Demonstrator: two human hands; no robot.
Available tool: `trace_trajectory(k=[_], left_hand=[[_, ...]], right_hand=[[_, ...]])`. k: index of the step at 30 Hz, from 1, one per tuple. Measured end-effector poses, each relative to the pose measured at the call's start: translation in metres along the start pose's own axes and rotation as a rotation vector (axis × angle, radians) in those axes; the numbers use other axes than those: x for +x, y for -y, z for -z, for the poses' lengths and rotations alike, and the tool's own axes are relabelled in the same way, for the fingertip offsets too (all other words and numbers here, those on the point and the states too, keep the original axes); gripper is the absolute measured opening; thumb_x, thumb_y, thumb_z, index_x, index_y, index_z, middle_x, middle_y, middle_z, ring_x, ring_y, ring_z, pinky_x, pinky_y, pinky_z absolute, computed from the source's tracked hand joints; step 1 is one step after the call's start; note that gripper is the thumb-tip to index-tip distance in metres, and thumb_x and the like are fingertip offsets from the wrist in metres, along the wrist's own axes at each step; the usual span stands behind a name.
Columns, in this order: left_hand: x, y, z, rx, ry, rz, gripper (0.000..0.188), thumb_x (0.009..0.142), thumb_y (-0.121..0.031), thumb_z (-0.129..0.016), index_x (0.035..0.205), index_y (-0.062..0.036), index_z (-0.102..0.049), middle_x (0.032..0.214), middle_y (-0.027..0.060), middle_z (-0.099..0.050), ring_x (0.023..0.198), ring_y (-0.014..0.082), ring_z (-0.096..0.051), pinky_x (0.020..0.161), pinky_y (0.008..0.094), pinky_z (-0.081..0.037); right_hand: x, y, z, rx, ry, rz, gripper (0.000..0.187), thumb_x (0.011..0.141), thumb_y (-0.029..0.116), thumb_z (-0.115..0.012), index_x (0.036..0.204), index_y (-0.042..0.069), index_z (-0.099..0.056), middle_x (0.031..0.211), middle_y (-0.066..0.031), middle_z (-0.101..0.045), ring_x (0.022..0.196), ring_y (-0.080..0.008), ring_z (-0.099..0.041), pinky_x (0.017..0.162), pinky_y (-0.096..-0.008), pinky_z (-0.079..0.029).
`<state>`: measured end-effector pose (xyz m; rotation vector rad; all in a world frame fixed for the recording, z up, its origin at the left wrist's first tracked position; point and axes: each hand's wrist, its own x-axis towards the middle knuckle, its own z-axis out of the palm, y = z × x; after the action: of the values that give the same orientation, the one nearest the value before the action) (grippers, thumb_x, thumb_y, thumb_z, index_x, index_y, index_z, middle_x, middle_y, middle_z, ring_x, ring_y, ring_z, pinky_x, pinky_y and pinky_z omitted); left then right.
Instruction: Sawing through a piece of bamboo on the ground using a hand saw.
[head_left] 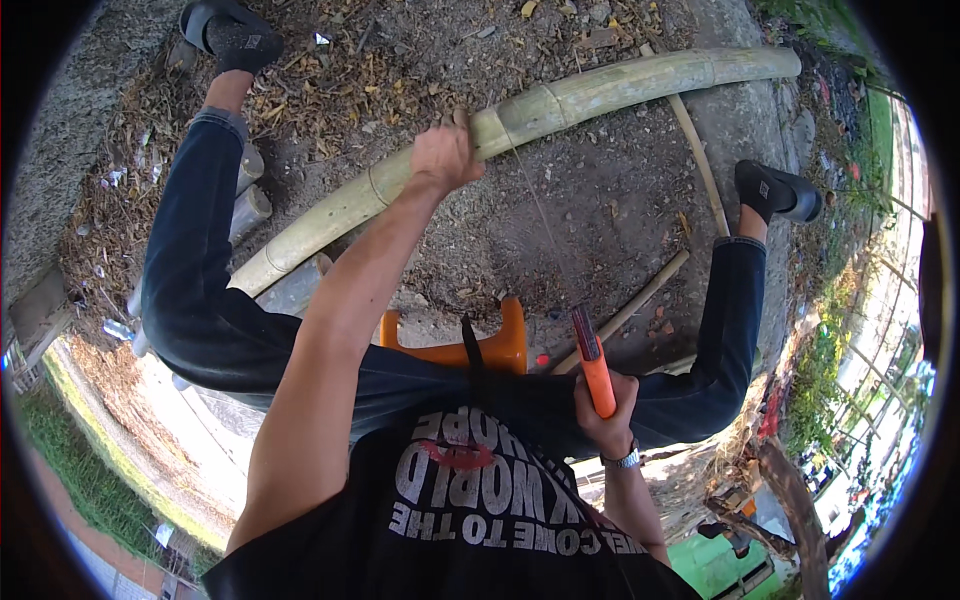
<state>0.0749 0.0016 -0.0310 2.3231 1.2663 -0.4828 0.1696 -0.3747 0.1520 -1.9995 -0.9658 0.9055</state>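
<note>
A long, pale green bamboo pole (640, 82) lies crosswise in front of me, curving from the lower left to the upper right in the head view. My left hand (447, 155) presses down on its middle, fingers curled over the far side. In my right hand (608, 418), near my lap, is the orange handle of a hand saw (597, 378). The thin blade, seen nearly edge-on, runs forward from the handle and meets the bamboo just right of my left hand. How deep the teeth sit in the bamboo cannot be made out.
An orange plastic stool (510, 340) shows between my legs. A thin stick (700, 160) passes beneath the bamboo's right part, and another stick (640, 305) lies nearer. Cut bamboo pieces (250, 210) rest beside my left leg. Dry leaves (330, 100) litter the dirt.
</note>
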Motion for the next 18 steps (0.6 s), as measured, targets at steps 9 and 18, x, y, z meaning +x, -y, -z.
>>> trace_trajectory(k=[9,18], left_hand=[[0.011,0.0,0.004,-0.033,0.066,0.0,0.086,0.074,-0.045,-0.087,0.136,0.0007,-0.048,0.122,0.0229,-0.07,0.108,0.0352,-0.074,0.093,0.0418,-0.062],[0.004,0.002,-0.005,0.043,-0.153,-0.047,0.096,0.074,-0.046,-0.089,0.145,0.0014,-0.045,0.126,0.0227,-0.066,0.11,0.0353,-0.072,0.093,0.0445,-0.062]], right_hand=[[0.186,-0.017,-0.064,0.061,-0.166,0.096,0.013,0.083,0.01,-0.071,0.077,-0.002,-0.069,0.06,-0.0144,-0.063,0.05,-0.0222,-0.065,0.052,-0.0358,-0.048],[0.003,-0.011,0.03,0.163,-0.188,-0.095,0.011,0.089,0.003,-0.069,0.079,-0.002,-0.067,0.06,0.0002,-0.057,0.055,-0.0049,-0.053,0.051,-0.0274,-0.042]])
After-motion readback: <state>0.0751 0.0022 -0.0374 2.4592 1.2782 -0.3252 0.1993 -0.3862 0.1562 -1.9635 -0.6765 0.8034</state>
